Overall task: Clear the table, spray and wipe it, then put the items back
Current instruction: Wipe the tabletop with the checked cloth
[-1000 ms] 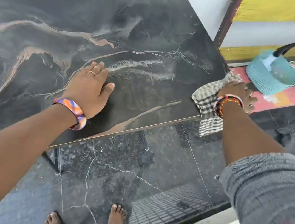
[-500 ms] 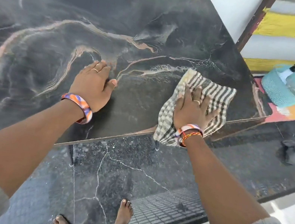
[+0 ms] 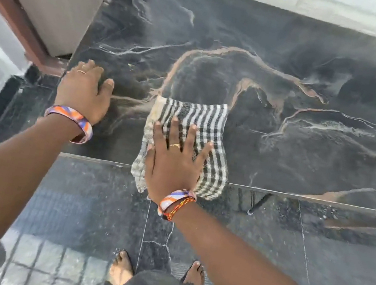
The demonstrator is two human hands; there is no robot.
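The black marble-patterned table (image 3: 283, 139) fills the upper part of the head view, with nothing standing on it. A checked black-and-white cloth (image 3: 200, 122) lies at the table's near edge, its lower end hanging over the rim. My right hand (image 3: 173, 160) presses flat on the cloth with fingers spread. My left hand (image 3: 83, 91) rests flat on the tabletop near its left corner, a hand's width left of the cloth, holding nothing.
A brown-framed panel or door (image 3: 38, 3) stands against the table's left far side. A thin black table leg (image 3: 257, 203) shows under the near edge. My bare feet (image 3: 120, 271) stand on the dark tiled floor (image 3: 313, 252) below.
My right hand has swept the cloth leftward along the near edge, from the right corner to the middle-left. The view has turned left; the basket on the right is out of sight.
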